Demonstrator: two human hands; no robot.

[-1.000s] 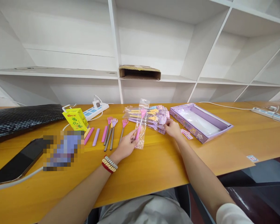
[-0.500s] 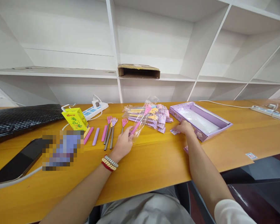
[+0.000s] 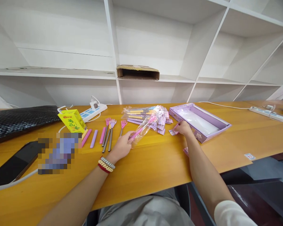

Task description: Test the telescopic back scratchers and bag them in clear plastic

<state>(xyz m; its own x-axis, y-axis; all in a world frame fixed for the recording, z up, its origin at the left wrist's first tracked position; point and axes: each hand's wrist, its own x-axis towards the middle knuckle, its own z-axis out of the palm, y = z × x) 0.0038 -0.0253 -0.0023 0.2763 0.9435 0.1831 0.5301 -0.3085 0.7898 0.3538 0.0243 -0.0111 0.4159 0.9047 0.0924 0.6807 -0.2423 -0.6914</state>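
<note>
My left hand [image 3: 121, 145] grips the handle end of a pink claw-headed stick [image 3: 142, 128] in a clear bag, its head pointing up and right. Behind it lies a pile of bagged sticks [image 3: 138, 113] with purple cards. My right hand [image 3: 183, 128] pinches a small purple card [image 3: 173, 131] just above the table, beside the open purple box [image 3: 218, 131]. Left of my left hand lie several unbagged metal claw sticks [image 3: 110, 139] with pink, purple and yellow heads, and loose coloured handles, among them a purple one [image 3: 93, 139].
A yellow drink carton [image 3: 72, 121] stands at the left near a power strip [image 3: 93, 113], a black phone [image 3: 16, 161] and a black textured bag [image 3: 23, 121]. A cardboard box [image 3: 138, 72] sits on the white shelf. Another power strip [image 3: 266, 113] lies at the right.
The bagged pink stick in my left hand has tipped lower, its head now over the pile. My right hand still holds the card at the box's near side. The view has shifted slightly.
</note>
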